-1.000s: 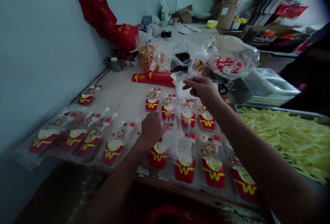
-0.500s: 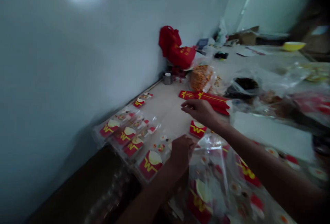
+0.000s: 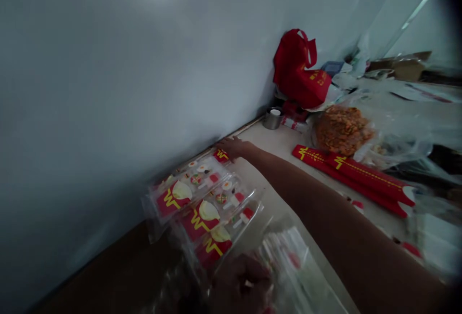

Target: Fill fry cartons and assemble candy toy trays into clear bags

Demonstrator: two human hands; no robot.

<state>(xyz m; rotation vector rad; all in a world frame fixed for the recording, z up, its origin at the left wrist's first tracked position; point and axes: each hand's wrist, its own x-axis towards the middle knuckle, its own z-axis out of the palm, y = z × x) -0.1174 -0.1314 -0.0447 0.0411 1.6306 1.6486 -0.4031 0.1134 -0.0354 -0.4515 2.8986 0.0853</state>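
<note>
A person's bare right hand (image 3: 234, 146) is now reaching along the wall, nearer the wearer and to the left of a metal cup (image 3: 271, 120), where half a second ago it was hovering over the table on the cup's near side. Its fingers are spreading, slightly bent, over a small red pack (image 3: 221, 155) with a yellow zigzag; whether they are gripping it, the picture is not showing. The head camera is swinging left too, so the wall is filling more of the view. The left hand (image 3: 241, 285) is sitting much nearer than the cup, low in view, its fingers curling closed and seemingly pinching a blurred clear plastic packet (image 3: 299, 263). Between the cup and that hand, three clear packs (image 3: 200, 218) with red boxes are lying flat and overlapping. To the cup's right and nearer, folded red cartons (image 3: 355, 181) are resting untouched. The change is apparently bringing the farthest pack by the wall into the handling, while the left hand is likely keeping its packet and not reaching along.
</note>
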